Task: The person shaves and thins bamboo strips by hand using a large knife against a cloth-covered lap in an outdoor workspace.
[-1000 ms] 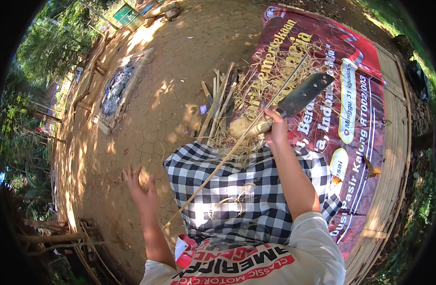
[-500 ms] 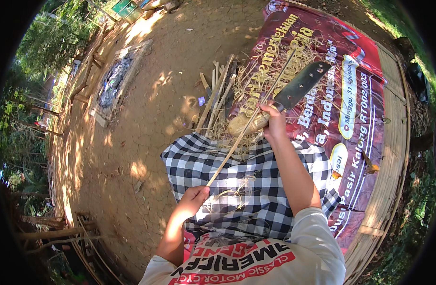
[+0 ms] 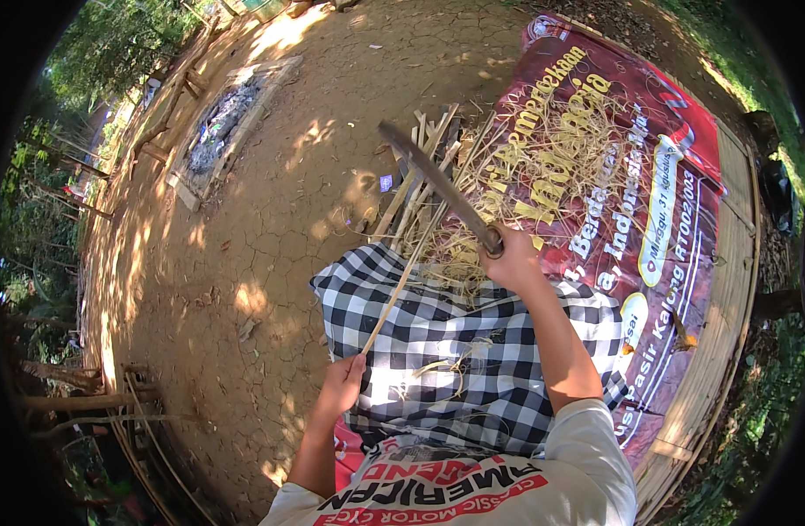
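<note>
My right hand (image 3: 514, 259) is closed round the handle of a machete (image 3: 444, 187), the grip mostly hidden by my fingers. Its dark blade slants up and to the left, seen nearly edge-on. Lower down on the left, my left hand (image 3: 343, 382) pinches the near end of a thin bamboo strip (image 3: 387, 303). The strip runs away from me over a black-and-white checked cloth (image 3: 516, 346) on my lap, passing under or beside the blade. Curly pale shavings (image 3: 586, 145) lie beyond the cloth.
Several cut bamboo sticks (image 3: 390, 217) lie beyond my knees. A dark red printed banner (image 3: 696, 241) covers a bamboo platform (image 3: 722, 351) on my right. Cracked bare earth (image 3: 271, 228) stretches left, with a framed ash pit (image 3: 218, 127) farther off.
The machete has swung from pointing far right, blade face showing, to pointing far left, almost edge-on. My right hand has come off the strip. My left hand has shifted slightly left and nearer.
</note>
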Available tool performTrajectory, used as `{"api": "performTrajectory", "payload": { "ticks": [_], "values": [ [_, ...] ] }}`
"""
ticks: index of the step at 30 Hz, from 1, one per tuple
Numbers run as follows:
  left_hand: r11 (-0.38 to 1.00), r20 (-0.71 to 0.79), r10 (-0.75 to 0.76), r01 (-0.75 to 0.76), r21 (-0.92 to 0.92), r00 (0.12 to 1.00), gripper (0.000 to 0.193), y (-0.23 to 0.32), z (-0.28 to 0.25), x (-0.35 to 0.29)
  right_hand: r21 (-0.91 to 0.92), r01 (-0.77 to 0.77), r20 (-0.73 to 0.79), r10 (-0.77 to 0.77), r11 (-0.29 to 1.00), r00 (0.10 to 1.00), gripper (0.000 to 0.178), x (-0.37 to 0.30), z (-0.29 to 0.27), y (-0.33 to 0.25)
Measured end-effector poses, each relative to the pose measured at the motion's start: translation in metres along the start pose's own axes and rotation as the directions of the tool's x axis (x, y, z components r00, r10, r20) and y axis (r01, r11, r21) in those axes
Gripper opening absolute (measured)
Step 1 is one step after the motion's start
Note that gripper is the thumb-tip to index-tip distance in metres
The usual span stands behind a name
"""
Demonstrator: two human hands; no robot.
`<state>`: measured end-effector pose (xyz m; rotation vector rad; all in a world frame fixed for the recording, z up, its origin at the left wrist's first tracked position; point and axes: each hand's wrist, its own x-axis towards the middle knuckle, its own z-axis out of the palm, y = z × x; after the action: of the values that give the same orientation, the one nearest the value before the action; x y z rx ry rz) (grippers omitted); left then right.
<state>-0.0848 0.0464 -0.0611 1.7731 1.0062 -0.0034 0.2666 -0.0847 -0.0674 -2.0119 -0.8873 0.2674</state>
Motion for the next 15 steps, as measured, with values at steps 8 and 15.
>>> {"api": "performTrajectory", "payload": {
  "ticks": [8,15],
  "values": [
    [0.999,-0.032,0.038,-0.039,-0.027,0.999,0.041,-0.002,0.011,0.006,-0.239,0.285,0.441,-0.158,0.928,0.884,0.025,-0.030,0.060,-0.024],
    [0.992,-0.107,0.098,-0.089,0.086,0.989,0.041,-0.009,0.015,0.007,-0.208,0.144,0.459,-0.033,0.968,0.888,0.022,-0.026,0.076,-0.021]
  ]
}}
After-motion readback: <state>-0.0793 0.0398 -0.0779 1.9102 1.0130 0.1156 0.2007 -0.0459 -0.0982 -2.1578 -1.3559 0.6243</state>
